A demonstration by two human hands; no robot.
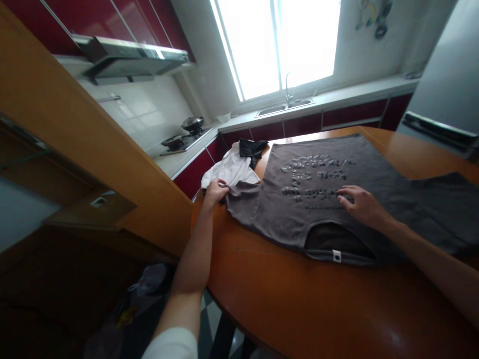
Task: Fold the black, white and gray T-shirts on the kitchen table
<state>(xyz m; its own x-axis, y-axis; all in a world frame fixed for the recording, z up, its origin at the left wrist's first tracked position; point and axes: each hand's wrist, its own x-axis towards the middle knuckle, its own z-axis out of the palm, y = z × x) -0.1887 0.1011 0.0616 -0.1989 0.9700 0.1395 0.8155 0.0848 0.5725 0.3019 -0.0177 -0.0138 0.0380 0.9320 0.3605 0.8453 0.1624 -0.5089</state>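
A dark grey T-shirt (292, 219) with raised lettering on its chest lies spread out, its neckline and small white label turned towards me. My left hand (216, 191) pinches the edge of the sleeve on the left side. Over the lettering is my right hand (361, 205), fingers apart and nothing held; whether its fingertips touch the cloth I cannot tell. Just beyond my left hand, a white garment (232, 167) and a black piece of cloth (252, 149) lie in a heap by the table's far left edge.
The wooden table (269, 294) has a rounded edge. Behind it runs a counter with a sink (286, 107) under a bright window. Pans (192, 123) stand on the stove at the left. A wooden cabinet (123, 169) rises close on my left; a fridge (445, 94) stands at the right.
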